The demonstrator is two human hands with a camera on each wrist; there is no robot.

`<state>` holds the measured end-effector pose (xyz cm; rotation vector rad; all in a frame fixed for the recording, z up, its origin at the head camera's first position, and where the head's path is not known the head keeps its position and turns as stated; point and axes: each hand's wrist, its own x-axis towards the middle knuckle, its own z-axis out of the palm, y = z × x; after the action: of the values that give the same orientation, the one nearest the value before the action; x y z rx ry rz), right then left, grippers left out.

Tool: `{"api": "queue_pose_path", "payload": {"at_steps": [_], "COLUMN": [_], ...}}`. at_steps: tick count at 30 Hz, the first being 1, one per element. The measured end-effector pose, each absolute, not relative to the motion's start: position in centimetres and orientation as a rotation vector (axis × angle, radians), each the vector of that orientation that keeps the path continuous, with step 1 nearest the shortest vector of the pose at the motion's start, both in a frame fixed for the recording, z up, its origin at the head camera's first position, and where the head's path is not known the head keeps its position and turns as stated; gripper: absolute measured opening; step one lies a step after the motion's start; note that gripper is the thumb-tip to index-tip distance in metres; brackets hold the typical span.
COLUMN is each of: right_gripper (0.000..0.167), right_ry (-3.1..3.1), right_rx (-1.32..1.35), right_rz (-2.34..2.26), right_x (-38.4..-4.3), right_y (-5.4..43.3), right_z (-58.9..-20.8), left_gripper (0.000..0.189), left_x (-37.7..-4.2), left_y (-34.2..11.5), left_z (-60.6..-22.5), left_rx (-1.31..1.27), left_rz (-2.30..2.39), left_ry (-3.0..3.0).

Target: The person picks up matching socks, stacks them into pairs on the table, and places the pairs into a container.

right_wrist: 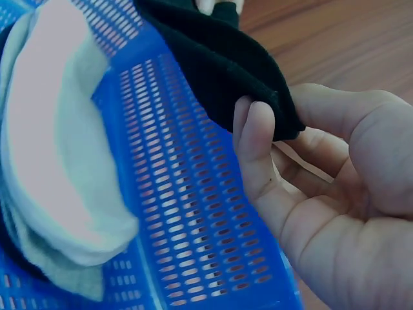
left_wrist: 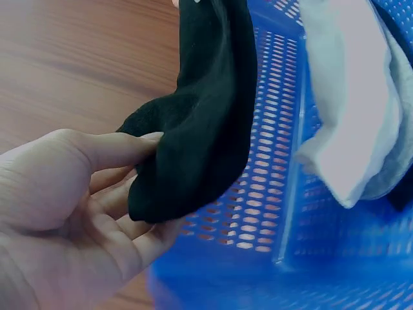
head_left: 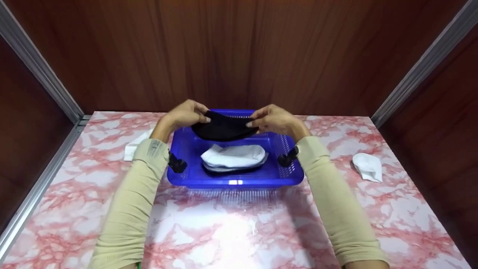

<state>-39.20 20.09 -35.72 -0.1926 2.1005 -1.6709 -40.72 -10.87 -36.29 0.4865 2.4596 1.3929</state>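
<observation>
A black sock (head_left: 224,127) is stretched sideways between both hands above the far part of a blue plastic basket (head_left: 235,182). My left hand (head_left: 187,113) pinches one end of it between thumb and fingers, seen close in the left wrist view with the black fabric (left_wrist: 200,123) bending down over the fingers. The other end is pinched by my right hand (head_left: 274,118); in the right wrist view the sock's edge (right_wrist: 242,84) lies between thumb and fingertips. Inside the basket, a white sock (head_left: 233,155) lies on top of a grey one (right_wrist: 71,271), with something dark beneath.
One white sock (head_left: 368,167) lies on the marbled table (head_left: 231,231) to the right. Another white cloth item (head_left: 134,147) lies left of the basket, partly behind the left forearm. A brown wooden panel (head_left: 224,56) stands behind the table, with side panels left and right.
</observation>
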Motion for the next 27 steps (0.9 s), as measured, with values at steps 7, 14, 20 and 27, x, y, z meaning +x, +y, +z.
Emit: {"api": "queue_pose_path", "payload": {"at_steps": [7,14,20,27], "right_gripper": [0.010,0.017,0.006,0.020], "right_ry": [2.125,2.197,2.200,2.258], "right_rx": [-0.173,-0.149,-0.244,-0.331], "right_rz": [-1.568,-1.346,-1.193,-0.952], "right_x": [-39.2,-39.2,-39.0,-38.9], "right_y": [21.1,21.9,21.8,21.4], "right_z": [-37.7,-38.6,-38.7,-38.7], "left_gripper": [0.030,0.038,0.045,0.036], "left_x": [-40.8,-40.5,-40.5,-40.3], "left_y": [-9.9,-9.1,-8.4,-8.1], "left_z": [-38.1,-38.4,-38.8,-38.9], "left_rx": [0.377,0.403,0.412,0.350], "left_rz": [1.372,1.123,1.063,0.966], "left_ry": [2.334,2.128,2.063,2.092]}}
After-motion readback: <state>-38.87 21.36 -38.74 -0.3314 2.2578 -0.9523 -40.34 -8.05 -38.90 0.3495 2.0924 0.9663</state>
